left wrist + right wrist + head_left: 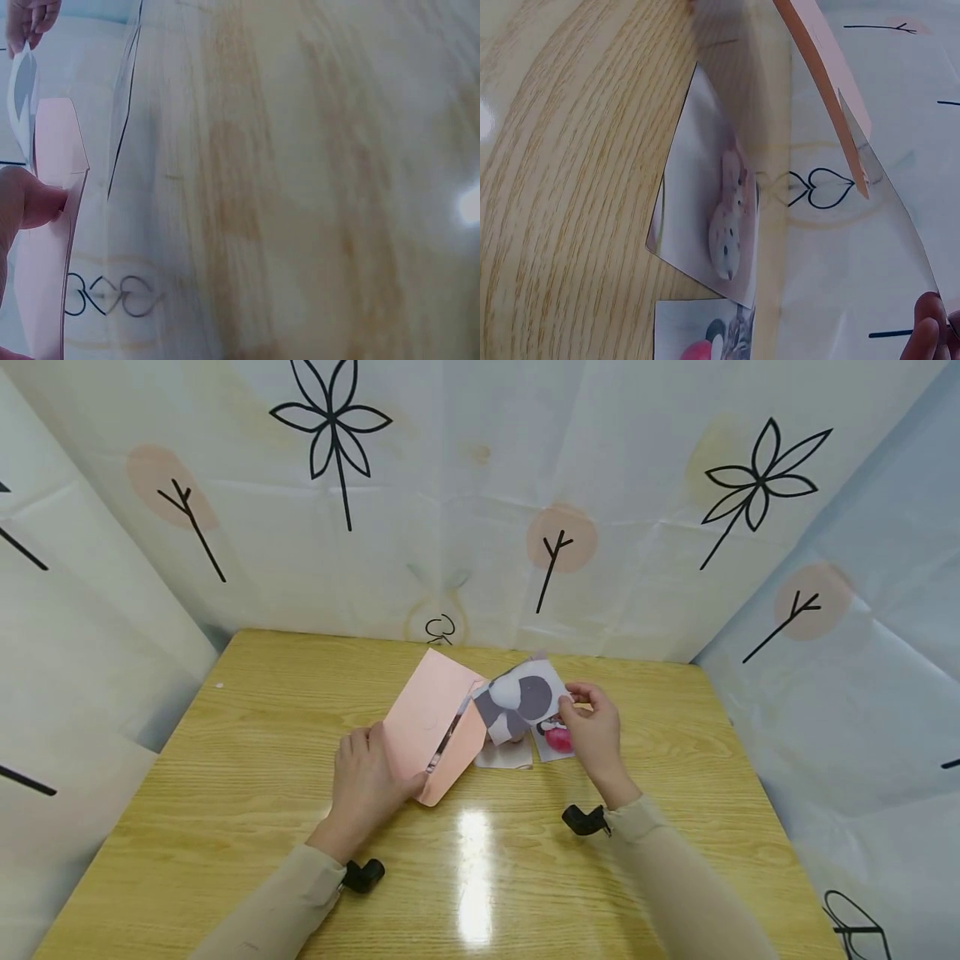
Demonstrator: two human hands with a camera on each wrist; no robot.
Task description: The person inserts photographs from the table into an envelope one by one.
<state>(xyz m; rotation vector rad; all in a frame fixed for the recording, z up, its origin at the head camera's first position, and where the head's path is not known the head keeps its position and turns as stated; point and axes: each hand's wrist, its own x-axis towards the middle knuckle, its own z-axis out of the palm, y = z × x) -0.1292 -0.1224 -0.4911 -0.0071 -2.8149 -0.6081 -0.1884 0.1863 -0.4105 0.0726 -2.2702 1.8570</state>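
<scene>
My left hand (369, 777) grips a pink envelope (423, 718) by its lower left part, thumb near the flap side. The envelope is tilted above the table with its flap open to the right, and printed paper shows in the slit. Between thumb and fingers, my right hand (596, 727) pinches the right edge of a grey and white picture card (525, 693). That card's left end overlaps the envelope's opening in the head view. Beneath it on the table lie a photo card of a pale spotted figure (705, 202) and a card with a pink shape (557, 739).
The wooden table (262, 693) has a bright light reflection near its front middle. White cloth walls (465, 485) with drawn flowers and trees stand behind and at both sides. A black wrist device (363, 877) sits at each sleeve cuff.
</scene>
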